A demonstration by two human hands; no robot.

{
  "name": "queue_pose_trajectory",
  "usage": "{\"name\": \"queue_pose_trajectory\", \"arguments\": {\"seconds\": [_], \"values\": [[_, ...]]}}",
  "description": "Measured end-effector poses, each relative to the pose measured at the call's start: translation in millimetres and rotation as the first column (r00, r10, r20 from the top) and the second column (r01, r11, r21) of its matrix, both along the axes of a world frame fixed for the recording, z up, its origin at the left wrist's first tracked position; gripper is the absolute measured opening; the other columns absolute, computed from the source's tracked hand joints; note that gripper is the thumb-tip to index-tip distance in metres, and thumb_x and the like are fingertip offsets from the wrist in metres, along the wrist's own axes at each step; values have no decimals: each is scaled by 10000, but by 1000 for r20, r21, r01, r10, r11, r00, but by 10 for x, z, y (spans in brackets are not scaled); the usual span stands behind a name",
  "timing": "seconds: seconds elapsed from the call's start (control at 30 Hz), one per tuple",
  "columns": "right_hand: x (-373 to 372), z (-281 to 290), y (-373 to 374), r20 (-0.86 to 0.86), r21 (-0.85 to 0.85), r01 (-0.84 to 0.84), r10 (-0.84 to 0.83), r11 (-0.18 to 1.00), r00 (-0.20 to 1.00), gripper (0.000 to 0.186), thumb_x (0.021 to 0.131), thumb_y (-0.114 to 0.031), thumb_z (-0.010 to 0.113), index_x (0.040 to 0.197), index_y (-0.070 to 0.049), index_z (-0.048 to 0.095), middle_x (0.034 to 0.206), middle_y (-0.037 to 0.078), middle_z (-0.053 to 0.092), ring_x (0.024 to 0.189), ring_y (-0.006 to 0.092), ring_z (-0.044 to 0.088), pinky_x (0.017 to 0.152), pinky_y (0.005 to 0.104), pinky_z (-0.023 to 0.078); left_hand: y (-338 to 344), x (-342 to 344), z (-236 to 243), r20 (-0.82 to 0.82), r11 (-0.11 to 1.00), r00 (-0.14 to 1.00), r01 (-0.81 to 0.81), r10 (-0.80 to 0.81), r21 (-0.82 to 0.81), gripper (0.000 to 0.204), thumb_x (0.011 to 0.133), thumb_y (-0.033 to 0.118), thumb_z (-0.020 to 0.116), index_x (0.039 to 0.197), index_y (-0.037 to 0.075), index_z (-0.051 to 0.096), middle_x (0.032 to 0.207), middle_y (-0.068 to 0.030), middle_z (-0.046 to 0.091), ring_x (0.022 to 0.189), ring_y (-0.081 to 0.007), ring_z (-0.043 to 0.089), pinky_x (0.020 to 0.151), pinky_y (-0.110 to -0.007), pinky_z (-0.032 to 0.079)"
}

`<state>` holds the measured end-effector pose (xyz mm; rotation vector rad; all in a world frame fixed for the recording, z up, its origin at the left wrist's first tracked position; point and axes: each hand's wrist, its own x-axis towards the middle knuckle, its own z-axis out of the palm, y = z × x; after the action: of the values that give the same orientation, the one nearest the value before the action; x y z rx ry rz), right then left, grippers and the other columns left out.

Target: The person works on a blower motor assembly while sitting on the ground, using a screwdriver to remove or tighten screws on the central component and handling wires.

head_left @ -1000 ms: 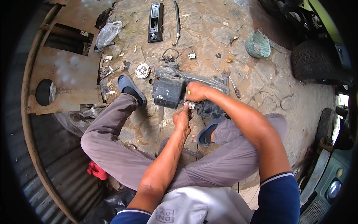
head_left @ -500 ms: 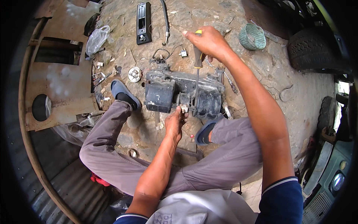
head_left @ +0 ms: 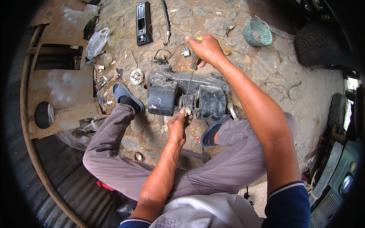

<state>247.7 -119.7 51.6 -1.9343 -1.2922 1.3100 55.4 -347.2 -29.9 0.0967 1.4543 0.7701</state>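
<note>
Black twin-drum housing [head_left: 162, 100] lies on the stone floor [head_left: 258, 89], its long axis running left to right. The left hand [head_left: 177, 126], nearer to it, pinches a small pale piece [head_left: 188, 111] at the near edge; the right hand [head_left: 207, 49], above the far side, grips a screwdriver [head_left: 194, 62] slanting toward the mid-gap.

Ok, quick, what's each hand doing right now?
Left hand: fingers curled, thumb at a small pale piece on the black unit; grip cannot be told.
Right hand: closed, holding a screwdriver.
</note>
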Motion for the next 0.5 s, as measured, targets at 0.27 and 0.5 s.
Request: {"name": "queue_pose_trajectory", "arguments": {"seconds": [0.27, 0.5], "values": [[-34, -95, 3, 43, -49, 22, -20, 999, 999, 571, 937, -474, 599, 927, 97, 624, 753, 181, 703, 501, 273, 689, 491, 356, 563, -20, -17, -20, 11, 1000, 1000, 0, 0, 7, 231, 980, 230, 663, 1091, 28, 659, 987, -70, 703, 866, -195, 717, 706, -292, 554], [-66, -154, 15, 20, -52, -8, 9, 999, 1000, 818, 913, -498, 627, 1300, 206, 476, 689, 145, 646, 515, 248, 683, 403, 333, 551, -41, -23, -65, 12, 1000, 1000, -6, 6, 8, 228, 979, 240, 666, 1070, 31, 664, 963, -52, 702, 856, -185, 714, 736, -303, 557]]}}
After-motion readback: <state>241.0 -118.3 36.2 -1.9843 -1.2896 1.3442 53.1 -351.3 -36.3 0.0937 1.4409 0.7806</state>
